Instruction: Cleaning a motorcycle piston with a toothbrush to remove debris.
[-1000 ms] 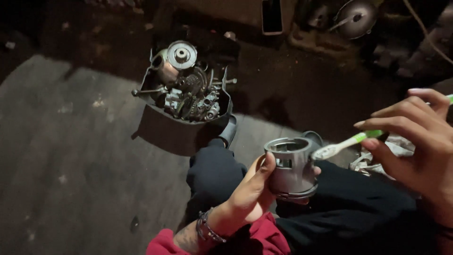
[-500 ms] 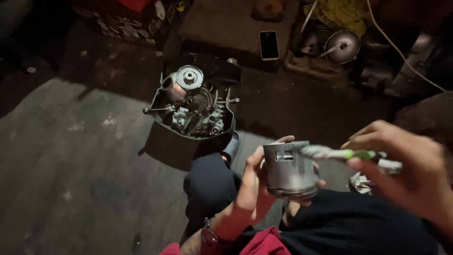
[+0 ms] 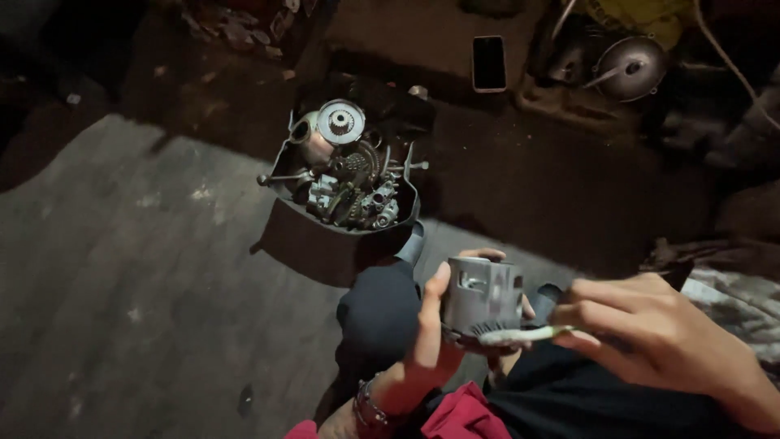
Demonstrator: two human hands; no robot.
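My left hand (image 3: 431, 341) grips a grey metal engine cylinder (image 3: 481, 295) held over my lap, thumb along its left side. My right hand (image 3: 650, 337) pinches a green and white toothbrush (image 3: 524, 333), and the bristle end lies against the cylinder's lower finned edge. The brush handle is mostly hidden inside my right fingers. A beaded bracelet (image 3: 367, 405) circles my left wrist above a red sleeve (image 3: 463, 415).
A dark tray (image 3: 345, 228) full of gears, shafts and small engine parts sits on the floor ahead of my knee (image 3: 378, 313). A phone (image 3: 489, 63) lies farther back. A round metal cover (image 3: 630, 67) rests at the top right. A rag (image 3: 731, 301) lies at right.
The cylinder has been tipped so its side faces up. My right hand dropped lower and brought the toothbrush from the top rim down to the bottom fins.
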